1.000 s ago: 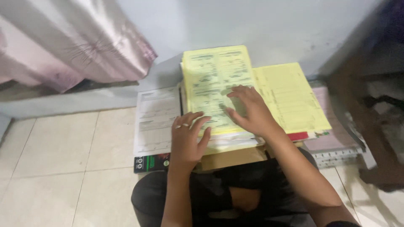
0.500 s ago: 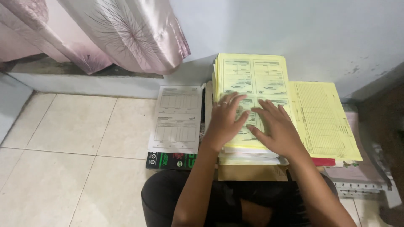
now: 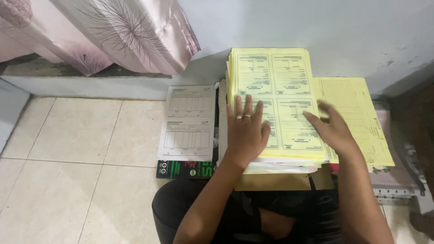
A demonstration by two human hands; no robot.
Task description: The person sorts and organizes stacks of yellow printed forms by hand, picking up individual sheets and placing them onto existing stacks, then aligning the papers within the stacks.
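Two hands are resting on a thick stack of yellow forms (image 3: 271,81) that is sitting on a brown envelope (image 3: 271,181) by the person's knees, against the pale wall (image 3: 316,22). The left hand (image 3: 246,131) is lying flat, fingers spread, palm pressing the stack's lower left part, gripping nothing. The right hand (image 3: 332,131) is blurred, open over the stack's right edge, holding nothing. A second yellow sheet (image 3: 357,108) is lying just right of the stack, a white form (image 3: 187,122) just left, on the tiled floor (image 3: 68,180). A pink curtain (image 3: 126,31) is hanging at upper left.
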